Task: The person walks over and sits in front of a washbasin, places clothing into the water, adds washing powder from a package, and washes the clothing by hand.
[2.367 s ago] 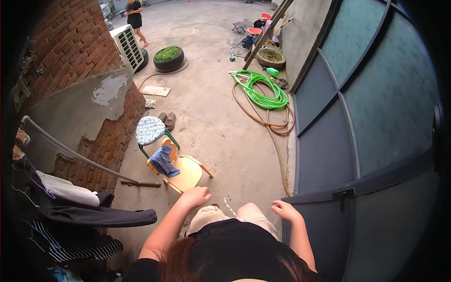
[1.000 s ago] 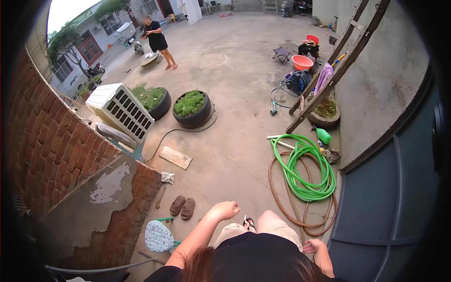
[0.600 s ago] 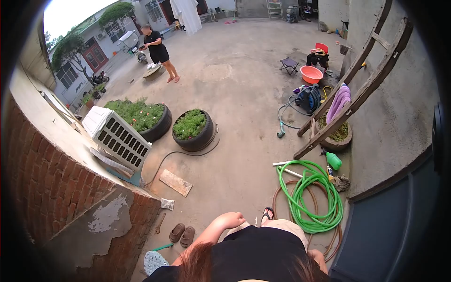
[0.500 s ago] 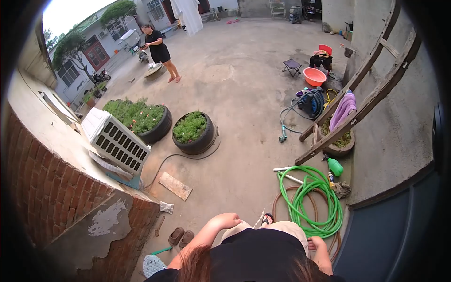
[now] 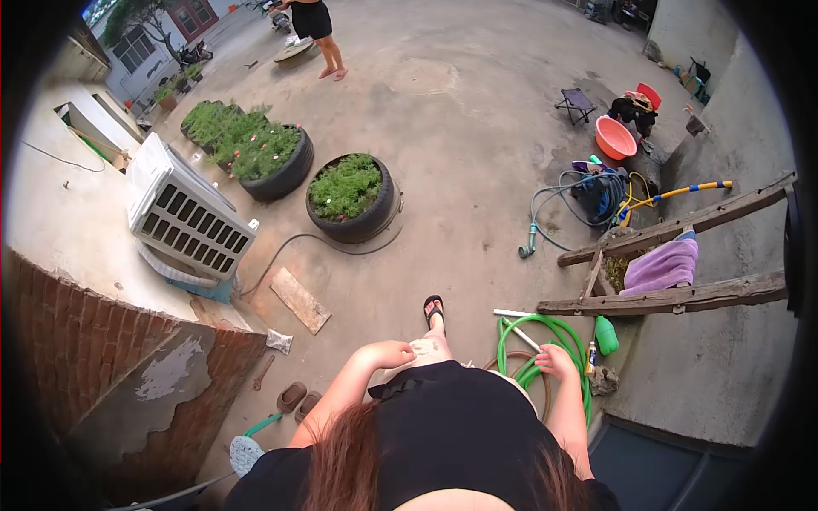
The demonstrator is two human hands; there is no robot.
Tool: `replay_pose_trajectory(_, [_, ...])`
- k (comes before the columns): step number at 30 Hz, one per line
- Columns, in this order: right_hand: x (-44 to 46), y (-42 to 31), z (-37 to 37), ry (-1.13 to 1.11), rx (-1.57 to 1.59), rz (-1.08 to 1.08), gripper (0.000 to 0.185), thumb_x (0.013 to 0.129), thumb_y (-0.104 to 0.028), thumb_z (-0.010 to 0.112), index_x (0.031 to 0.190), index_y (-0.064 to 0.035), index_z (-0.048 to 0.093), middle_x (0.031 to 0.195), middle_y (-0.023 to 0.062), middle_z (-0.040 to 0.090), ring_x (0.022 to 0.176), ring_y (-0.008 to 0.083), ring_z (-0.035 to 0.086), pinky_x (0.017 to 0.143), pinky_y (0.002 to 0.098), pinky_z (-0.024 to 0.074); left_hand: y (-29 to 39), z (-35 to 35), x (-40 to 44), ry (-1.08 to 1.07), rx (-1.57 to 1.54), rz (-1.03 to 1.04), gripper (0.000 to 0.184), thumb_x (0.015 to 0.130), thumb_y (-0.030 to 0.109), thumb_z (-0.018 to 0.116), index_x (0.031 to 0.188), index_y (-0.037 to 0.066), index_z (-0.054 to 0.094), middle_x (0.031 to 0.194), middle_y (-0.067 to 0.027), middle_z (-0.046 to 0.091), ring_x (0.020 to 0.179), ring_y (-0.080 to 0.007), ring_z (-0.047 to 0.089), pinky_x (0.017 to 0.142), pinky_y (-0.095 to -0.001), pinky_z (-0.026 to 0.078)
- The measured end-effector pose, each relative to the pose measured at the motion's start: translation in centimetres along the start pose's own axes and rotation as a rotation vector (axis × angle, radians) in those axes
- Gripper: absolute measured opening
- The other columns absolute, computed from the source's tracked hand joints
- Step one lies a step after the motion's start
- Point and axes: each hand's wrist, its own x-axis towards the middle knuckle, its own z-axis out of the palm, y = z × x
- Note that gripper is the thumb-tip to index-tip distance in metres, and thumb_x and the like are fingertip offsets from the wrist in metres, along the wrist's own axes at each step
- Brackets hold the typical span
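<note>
Head view: I'm dangling my left hand point(image 5: 388, 353) half-curled, right hand point(image 5: 555, 361) loosely spread, both seemingly empty, risking tripping on coiled hose point(image 5: 558, 323).

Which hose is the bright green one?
The coiled hose showing behind the right hand; its bright green sets it apart from the brown hose partly beneath it and the bluish-grey hose farther off.
</note>
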Motion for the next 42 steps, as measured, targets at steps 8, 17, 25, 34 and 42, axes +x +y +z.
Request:
replay_pose_trajectory(8, [4.8, 7.3, -4.3, 0.027, -0.025, 0.674, 0.031, 0.088, -0.025, 0.049, 0.111, -0.0056, 0.054, 0.100, 0.0155, 0.065, 0.084, 0.0318, 0.066, 0.076, 0.0445, 0.0508, 2.1, -19.2, 8.5, 0.314, -0.038, 0.064, 0.041, 0.089, 0.036, 0.050, 0.114, 0.005, 0.060, 0.111, -0.0185, 0.064, 0.105, -0.0315, 0.059, 0.092, -0.0390, 0.045])
replay_pose_trajectory(17, [2.6, -26.4, -13.7, 0.675, 0.506, -0.621, 0.041, 0.096, -0.027, 0.049, 0.130, -0.0041, 0.048, 0.125, 0.0132, 0.054, 0.112, 0.0236, 0.056, 0.096, 0.0370, 0.0419, 9.6, -33.6, 20.3, 0.069, 0.249, 0.085, 0.041, 0.090, 0.037, 0.049, 0.113, 0.005, 0.061, 0.110, -0.0182, 0.064, 0.104, -0.0321, 0.060, 0.090, -0.0389, 0.046])
replay_pose_trajectory(25, [-19.4, -63.6, -12.0, 0.590, -0.535, -2.501, 0.035, 0.097, -0.016, 0.040, 0.126, 0.0018, 0.047, 0.118, 0.0140, 0.052, 0.108, 0.0228, 0.052, 0.100, 0.0381, 0.0363, 18.7, -44.0, 32.6, 0.159, 0.133, 0.116, 0.041, 0.090, 0.036, 0.048, 0.113, 0.004, 0.060, 0.112, -0.0187, 0.063, 0.104, -0.0320, 0.060, 0.090, -0.0393, 0.046])
replay_pose_trajectory(34, [-2.8, -80.5, -6.4, -0.712, -0.608, -2.369, 0.034, 0.096, -0.016, 0.041, 0.125, 0.0018, 0.048, 0.116, 0.0136, 0.052, 0.106, 0.0224, 0.052, 0.098, 0.0380, 0.0368, 25.8, -53.8, 41.5, 0.166, -0.007, 0.088, 0.042, 0.089, 0.035, 0.049, 0.115, 0.004, 0.060, 0.110, -0.0202, 0.063, 0.106, -0.0330, 0.059, 0.092, -0.0391, 0.045])
replay_pose_trajectory(42, [13.7, -92.2, -6.1, -0.693, -0.458, -2.144, 0.034, 0.096, -0.015, 0.041, 0.124, 0.0017, 0.048, 0.114, 0.0132, 0.052, 0.103, 0.0221, 0.051, 0.097, 0.0379, 0.0371, 31.4, -66.4, 56.6, -0.052, 0.131, 0.083, 0.044, 0.090, 0.037, 0.050, 0.120, 0.005, 0.058, 0.116, -0.0183, 0.062, 0.112, -0.0307, 0.057, 0.095, -0.0382, 0.043])
